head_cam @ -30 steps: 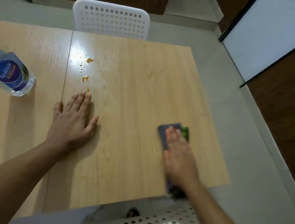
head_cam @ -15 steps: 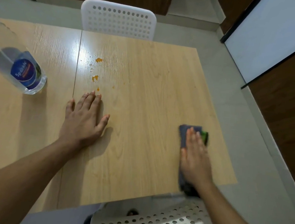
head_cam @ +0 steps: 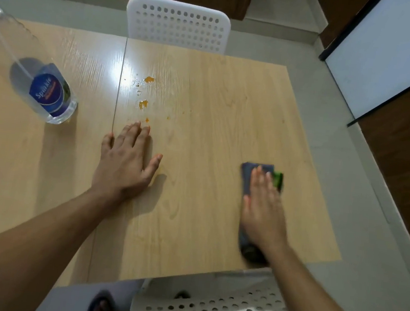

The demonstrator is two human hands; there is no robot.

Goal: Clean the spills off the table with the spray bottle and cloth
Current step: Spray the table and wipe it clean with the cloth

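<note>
The right hand (head_cam: 263, 208) lies flat, fingers straight, pressing the grey cloth (head_cam: 250, 178) onto the table (head_cam: 214, 131), well to the right of the orange spills (head_cam: 144, 103). The left hand (head_cam: 123, 164) rests flat and spread on the wood, holding nothing, its fingertips just short of the nearest orange drop. The spray bottle (head_cam: 40, 85) stands left of the spills, apart from both hands. The spills look unwiped, so the cleaning seems mostly undone: whether they have been sprayed I cannot tell.
</note>
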